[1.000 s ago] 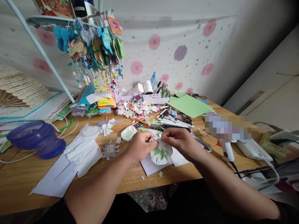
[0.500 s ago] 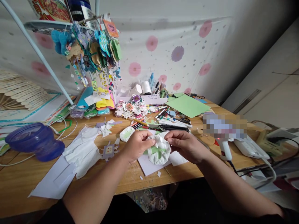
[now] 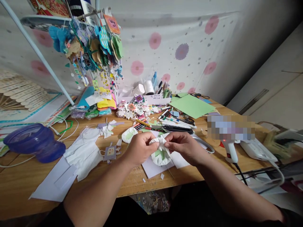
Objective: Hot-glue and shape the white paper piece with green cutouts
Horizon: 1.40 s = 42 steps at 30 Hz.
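Note:
Between my two hands is a round piece of white fabric gathered around a green paper disc [image 3: 161, 159], held just above the desk. My left hand [image 3: 144, 146] pinches its upper left edge between thumb and fingers. At the upper right edge, my right hand [image 3: 181, 143] pinches the white folds, close to the left thumb. Beneath it lie pale sheets of paper [image 3: 151, 170]. A similar white-edged green disc [image 3: 129, 135] rests on the desk just beyond my left hand. Small white scraps [image 3: 162, 176] lie near the desk's front edge.
Crumpled white cloth [image 3: 84, 154] and a small purple square with a face [image 3: 110, 153] lie left, near a blue plastic bowl [image 3: 35, 142]. Pens [image 3: 177, 121] and green paper [image 3: 193, 105] sit behind. A white glue gun [image 3: 230, 151] stands right; paper ornaments [image 3: 90, 44] hang upper left.
My right hand has moved left along the fabric's rim, so both hands' fingertips are now closer together. The white edge is bunched more tightly at the top. The view has shifted slightly.

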{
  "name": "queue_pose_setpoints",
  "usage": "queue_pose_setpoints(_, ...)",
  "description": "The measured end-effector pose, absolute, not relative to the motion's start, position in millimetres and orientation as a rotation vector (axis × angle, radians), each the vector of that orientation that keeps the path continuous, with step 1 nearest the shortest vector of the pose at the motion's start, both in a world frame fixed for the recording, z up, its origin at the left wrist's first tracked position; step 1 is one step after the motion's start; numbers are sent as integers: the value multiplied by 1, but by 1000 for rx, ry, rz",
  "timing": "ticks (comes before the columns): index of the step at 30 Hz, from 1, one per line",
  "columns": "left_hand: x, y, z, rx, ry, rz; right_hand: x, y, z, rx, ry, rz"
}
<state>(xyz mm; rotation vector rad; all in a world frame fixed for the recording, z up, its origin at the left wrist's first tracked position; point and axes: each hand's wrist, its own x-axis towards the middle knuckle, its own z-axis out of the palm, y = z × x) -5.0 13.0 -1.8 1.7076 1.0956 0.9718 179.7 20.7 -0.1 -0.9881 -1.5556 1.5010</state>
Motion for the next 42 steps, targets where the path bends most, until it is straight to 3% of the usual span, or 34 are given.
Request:
queue_pose_setpoints(5, -4, 11, 0, 1740, 1143, 968, 175, 19, 2, -1146, -1739, 1131)
queue_pose_setpoints(9, -6, 14, -5, 1615, 1006, 964, 170, 19, -2, -1160, -1699, 1049)
queue_pose_setpoints(19, -6, 19, -11, 1573, 1101, 973, 169, 18, 7, -1008, -1477, 1460)
queue_pose_setpoints(30, -3, 17, -9, 1269, 794, 1064, 181, 14, -12, -883, -1314, 1691)
queue_pose_setpoints(42, -7, 18, -6, 1490, 931, 1011, 175, 21, -1, -1220, -1857, 1054)
